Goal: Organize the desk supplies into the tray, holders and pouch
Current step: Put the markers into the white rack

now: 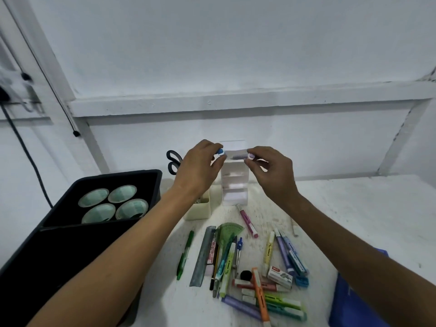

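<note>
Both my hands are raised over the clear tiered holder (234,185) at the back of the white desk. My left hand (199,168) pinches a small blue and white item (220,152). My right hand (271,171) pinches a purple-tipped pen or marker (240,156); I cannot tell whether the two pieces belong together. Below them lies a scatter of highlighters (269,250), pens, a metal ruler (203,254), a green protractor (230,231), a staple box (280,276) and a pink pen (247,220).
A black tray (141,175) at left holds several tape rolls (113,204). A cream holder (199,210) stands behind my left forearm, with black scissors (174,161) behind it. A blue pouch (349,296) lies at the lower right. A cable hangs down the wall at left.
</note>
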`<state>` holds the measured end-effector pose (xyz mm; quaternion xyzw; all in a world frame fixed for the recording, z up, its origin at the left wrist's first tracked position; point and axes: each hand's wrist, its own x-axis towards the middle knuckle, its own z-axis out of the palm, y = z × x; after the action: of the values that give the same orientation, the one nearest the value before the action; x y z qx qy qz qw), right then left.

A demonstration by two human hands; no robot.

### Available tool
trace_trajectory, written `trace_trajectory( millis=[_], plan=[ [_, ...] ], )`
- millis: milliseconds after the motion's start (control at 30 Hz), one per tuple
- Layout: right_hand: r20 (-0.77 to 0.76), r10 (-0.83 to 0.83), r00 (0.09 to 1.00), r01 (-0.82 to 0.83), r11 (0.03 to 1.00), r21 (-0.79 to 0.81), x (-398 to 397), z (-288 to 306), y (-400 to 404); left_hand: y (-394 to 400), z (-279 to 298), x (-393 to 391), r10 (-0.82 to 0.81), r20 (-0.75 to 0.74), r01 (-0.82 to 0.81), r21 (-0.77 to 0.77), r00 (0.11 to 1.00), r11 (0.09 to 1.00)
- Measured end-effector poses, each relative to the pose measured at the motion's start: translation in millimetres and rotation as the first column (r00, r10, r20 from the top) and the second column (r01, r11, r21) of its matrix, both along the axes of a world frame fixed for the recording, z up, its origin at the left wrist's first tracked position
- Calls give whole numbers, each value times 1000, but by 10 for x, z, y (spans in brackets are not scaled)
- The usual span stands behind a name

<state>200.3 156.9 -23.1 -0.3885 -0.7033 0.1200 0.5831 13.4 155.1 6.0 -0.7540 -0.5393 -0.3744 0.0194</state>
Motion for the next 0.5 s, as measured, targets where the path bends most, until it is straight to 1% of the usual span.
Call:
trace_trajectory(
  millis=[133, 200, 267, 367, 500],
  plan=[
    [102, 35, 994, -23, 993, -116, -69, -106, 229, 169, -62, 32, -6, -94, -3, -94, 996, 996],
    [174, 18, 985, 12, 985, -170, -108, -122, 310, 231, -54, 48, -23, -131, 5, -138, 991, 990],
    [235, -8, 972, 53, 981, -187, -145, -137, 398, 291, -37, 55, -34, -179, 2, -176, 983, 984],
    [302, -3, 953, 71, 974, -213, -197, -169, 552, 397, -30, 47, -27, -238, -26, -216, 971, 976],
    [383, 2, 924, 91, 970, -226, -214, -179, 702, 496, -52, 22, -21, -246, -42, -247, 969, 968]
  ],
)
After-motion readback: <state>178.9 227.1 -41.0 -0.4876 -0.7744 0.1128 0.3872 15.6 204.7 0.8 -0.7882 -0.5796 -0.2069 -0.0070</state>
